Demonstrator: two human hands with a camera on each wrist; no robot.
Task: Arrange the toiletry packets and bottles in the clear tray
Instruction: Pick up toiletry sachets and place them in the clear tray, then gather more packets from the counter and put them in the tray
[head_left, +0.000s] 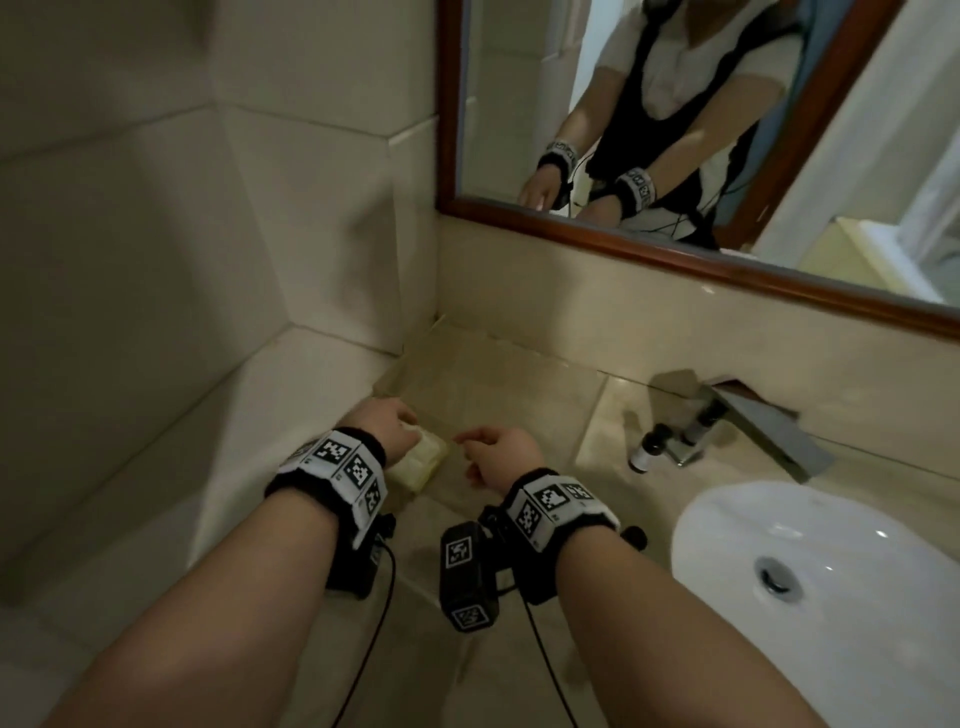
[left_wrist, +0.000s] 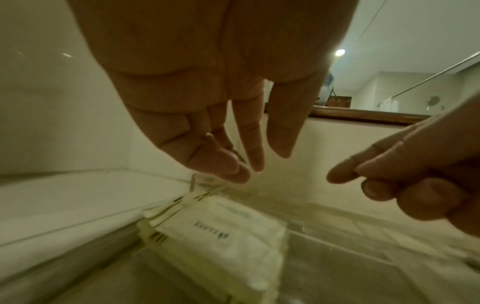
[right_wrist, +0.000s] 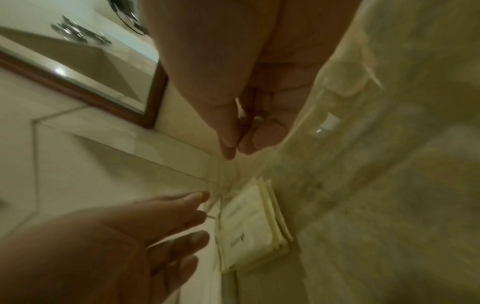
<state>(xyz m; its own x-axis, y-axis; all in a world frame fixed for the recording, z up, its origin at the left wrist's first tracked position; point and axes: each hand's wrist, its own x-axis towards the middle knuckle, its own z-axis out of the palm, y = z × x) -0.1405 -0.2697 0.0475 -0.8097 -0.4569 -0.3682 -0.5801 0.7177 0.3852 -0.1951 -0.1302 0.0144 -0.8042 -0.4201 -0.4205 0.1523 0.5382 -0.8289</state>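
Note:
A stack of white toiletry packets (head_left: 423, 460) (left_wrist: 228, 232) (right_wrist: 249, 226) lies flat in the left corner of the clear tray (head_left: 493, 395) (left_wrist: 193, 181) (right_wrist: 221, 185) on the beige counter. My left hand (head_left: 395, 428) (left_wrist: 249, 164) (right_wrist: 187, 222) hovers just over the packets with straight fingers and holds nothing. Beside it to the right, my right hand (head_left: 493, 449) (left_wrist: 363, 176) (right_wrist: 233, 150) is curled, with thumb and forefinger pinching the tray's thin clear rim. A small dark bottle (head_left: 644, 452) with a white label stands outside the tray, beside the tap.
A chrome tap (head_left: 743, 421) and a white basin (head_left: 810, 571) are to the right. Tiled walls close the corner at left and behind. A wood-framed mirror (head_left: 675, 130) hangs above the counter.

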